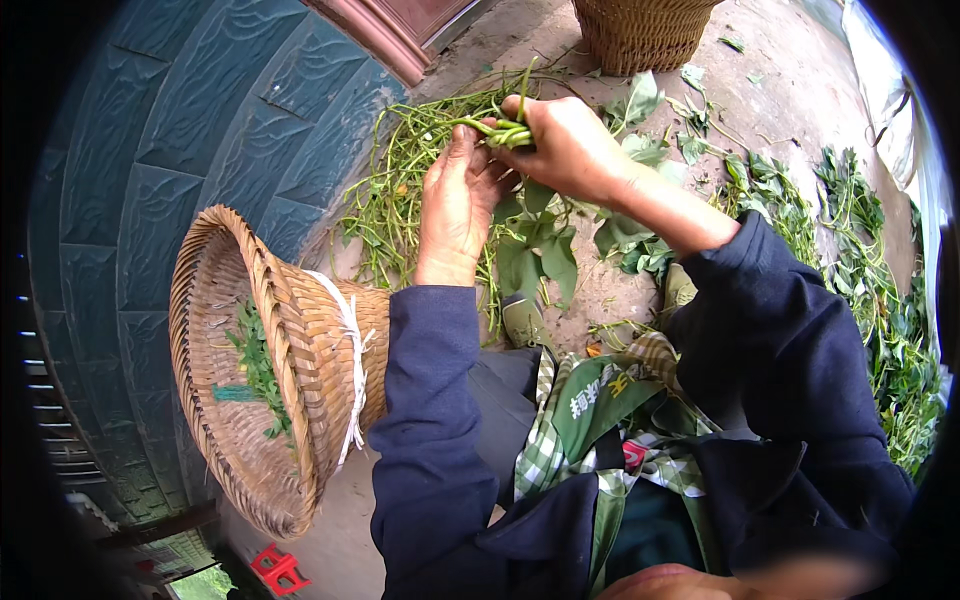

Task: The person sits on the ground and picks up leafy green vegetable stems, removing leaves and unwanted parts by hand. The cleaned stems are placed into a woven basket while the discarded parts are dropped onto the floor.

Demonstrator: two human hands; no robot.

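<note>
A small bundle of green stems is gripped by my right hand, its fingers curled round it and one stem sticking upward. My left hand is raised beside it, palm towards the bundle, its fingertips touching the stem ends; whether it grips any stem I cannot tell. Large green leaves hang below my hands. Beneath and behind them, a loose heap of leafless green stems lies on the concrete floor.
A wide-rimmed wicker basket with green leaves inside stands left of me. Another wicker basket is at the top. Leafy vines lie along the right. A blue tiled wall rises at left; a red plastic stool is at lower left.
</note>
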